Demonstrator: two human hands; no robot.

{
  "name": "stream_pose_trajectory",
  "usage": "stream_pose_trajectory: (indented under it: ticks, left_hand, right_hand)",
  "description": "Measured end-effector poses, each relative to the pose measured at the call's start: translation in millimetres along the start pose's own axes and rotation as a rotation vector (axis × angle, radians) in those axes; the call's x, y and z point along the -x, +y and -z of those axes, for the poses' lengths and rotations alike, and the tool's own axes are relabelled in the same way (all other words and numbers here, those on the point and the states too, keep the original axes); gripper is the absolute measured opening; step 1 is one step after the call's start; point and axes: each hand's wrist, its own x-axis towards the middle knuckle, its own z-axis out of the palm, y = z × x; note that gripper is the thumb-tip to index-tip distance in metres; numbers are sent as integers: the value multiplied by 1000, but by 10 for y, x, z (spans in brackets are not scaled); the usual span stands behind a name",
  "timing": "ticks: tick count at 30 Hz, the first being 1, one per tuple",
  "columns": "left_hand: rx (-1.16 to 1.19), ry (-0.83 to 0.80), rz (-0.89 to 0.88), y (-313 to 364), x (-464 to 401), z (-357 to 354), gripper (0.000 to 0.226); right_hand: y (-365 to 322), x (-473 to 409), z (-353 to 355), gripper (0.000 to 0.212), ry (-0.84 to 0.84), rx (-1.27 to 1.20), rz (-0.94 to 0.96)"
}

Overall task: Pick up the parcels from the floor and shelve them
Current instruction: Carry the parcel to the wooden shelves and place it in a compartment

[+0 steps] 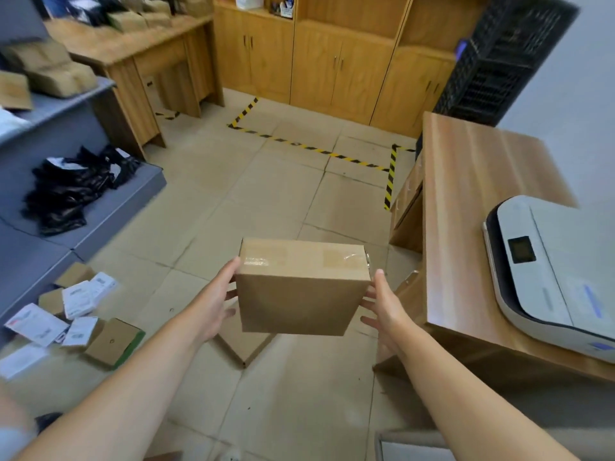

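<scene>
1. Two big pieces of furniture frame the job: the grey shelf (100,201), well off to the left of the left hand's fingers, and the wooden table (472,201), just to the right of the right hand's fingers. On the table sits a white machine (549,267) with a small dark display. The shelf already carries a heap of black bags (73,191) on its lower level and brown packets (50,71) higher up.
2. One cardboard box (301,287) is the parcel in hand. It is clear of the tiled floor (266,194), held in mid-air between the two hands, its taped top edge turned away from the person.
3. Left hand (218,302): its fingers reach round the box's left side, thumb along the upper left corner, gripping it.
4. Right hand (382,304): its fingers are spread and pressed flat against the box's right side, thumb up; they look more like a straight clamp than a curl.
5. Step, as I judge it: the pick-up of this box is done and the carry to the shelf is under way. The next move calls for a turn to the left, keeping the squeeze even so the box does not slip, then finding a bare patch of shelf.
6. Several small parcels (76,314) lie on the floor below and left of the left fingers, white-labelled and brown, so more trips remain. Another flat piece of cardboard (243,344) lies on the floor under the held box.
</scene>
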Motion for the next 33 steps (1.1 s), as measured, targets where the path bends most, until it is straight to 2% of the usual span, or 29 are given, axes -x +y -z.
stream_pose_trajectory:
  ticks: [6,9,16,19,21,26,33]
  left_hand:
    - [-18,-47,-59,404,96,57,35]
    - [-40,-73,-121,626,178,97,40]
    - [-128,-116,-262,953,395,97,45]
    - [-148,-138,-287,990,422,143,36]
    - [-171,-154,-309,1003,438,194,39]
    - [-165,-177,-360,1075,484,204,56]
    - [-167,-191,-429,1110,580,174,73]
  right_hand:
    - [-268,182,-13,44,74,-123,35]
    - [-387,311,-49,52,87,-161,51]
    - [-590,609,-124,56,147,-116,73]
    - [-627,689,-86,55,118,-72,64]
    - [-635,733,-61,58,88,-42,56]
    - [-655,868,-48,35,24,8,153]
    - [-658,942,-78,60,114,-162,329]
